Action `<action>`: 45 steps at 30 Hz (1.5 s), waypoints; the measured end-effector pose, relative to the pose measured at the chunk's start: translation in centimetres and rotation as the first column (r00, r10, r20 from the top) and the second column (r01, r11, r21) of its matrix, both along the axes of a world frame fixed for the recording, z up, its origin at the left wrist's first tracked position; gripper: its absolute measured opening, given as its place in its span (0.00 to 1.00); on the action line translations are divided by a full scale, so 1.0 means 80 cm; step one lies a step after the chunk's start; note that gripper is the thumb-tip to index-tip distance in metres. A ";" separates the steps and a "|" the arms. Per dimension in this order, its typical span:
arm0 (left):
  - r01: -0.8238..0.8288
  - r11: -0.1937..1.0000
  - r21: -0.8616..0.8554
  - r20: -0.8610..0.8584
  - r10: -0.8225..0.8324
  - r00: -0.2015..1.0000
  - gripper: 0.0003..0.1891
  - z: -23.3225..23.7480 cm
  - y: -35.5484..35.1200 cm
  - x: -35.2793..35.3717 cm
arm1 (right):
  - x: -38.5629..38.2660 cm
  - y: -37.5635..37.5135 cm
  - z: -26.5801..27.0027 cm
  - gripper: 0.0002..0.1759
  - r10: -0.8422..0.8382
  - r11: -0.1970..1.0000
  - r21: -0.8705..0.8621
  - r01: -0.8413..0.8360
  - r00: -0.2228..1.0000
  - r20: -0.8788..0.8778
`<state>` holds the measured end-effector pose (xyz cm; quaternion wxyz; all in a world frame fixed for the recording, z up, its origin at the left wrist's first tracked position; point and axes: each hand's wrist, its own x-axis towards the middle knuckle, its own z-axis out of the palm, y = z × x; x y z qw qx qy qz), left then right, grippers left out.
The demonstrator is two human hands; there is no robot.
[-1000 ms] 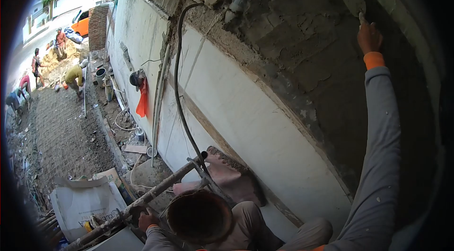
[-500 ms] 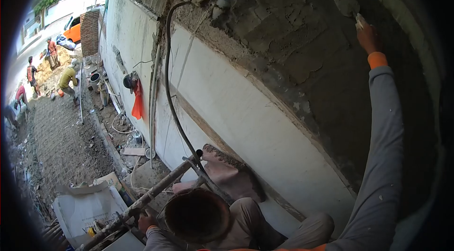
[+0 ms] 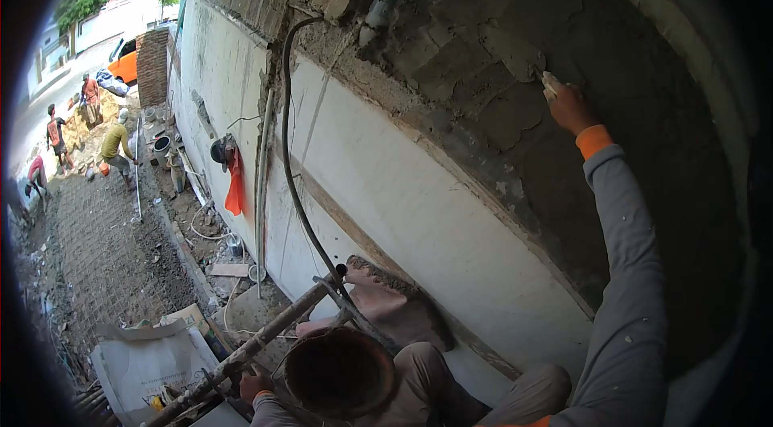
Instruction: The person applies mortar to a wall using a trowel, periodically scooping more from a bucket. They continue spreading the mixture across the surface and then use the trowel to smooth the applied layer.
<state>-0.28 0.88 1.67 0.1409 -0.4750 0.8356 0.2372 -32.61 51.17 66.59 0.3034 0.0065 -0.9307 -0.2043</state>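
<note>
While the right hand (image 3: 568, 105) grips the trowel (image 3: 519, 55) handle, its blade lies against wet mortar (image 3: 451, 85) high on the wall (image 3: 403, 202). Left hand unseen. Shallow angle and steady pressure should spread evenly.

The right arm (image 3: 624, 266) is stretched up and forward, almost straight, in a grey sleeve with an orange cuff at the wrist (image 3: 593, 140). The right hand (image 3: 568, 105) is closed in a fist around the handle of the trowel (image 3: 550, 86). Below the grip, the forearm slopes down to the right.
</note>
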 end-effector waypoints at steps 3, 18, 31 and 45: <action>-0.009 1.000 -0.001 0.017 0.009 1.000 0.29 0.000 0.000 -0.002 | 0.043 0.001 0.020 0.22 -0.121 0.969 0.197 0.147 0.983 -0.139; 0.016 0.998 -0.057 -0.006 -0.016 1.000 0.30 -0.022 -0.002 0.004 | 0.249 0.085 -0.043 0.27 0.027 0.935 -0.310 -0.173 0.905 -0.424; 0.027 0.999 -0.020 -0.050 -0.028 0.998 0.27 -0.061 -0.015 0.005 | 0.452 -0.107 -0.444 0.24 0.612 0.702 -0.657 -0.276 0.705 0.358; 0.069 0.998 -0.014 -0.040 -0.069 0.997 0.27 -0.036 -0.007 0.008 | 0.427 -0.145 -0.460 0.17 0.488 0.852 -0.501 -0.150 0.574 0.657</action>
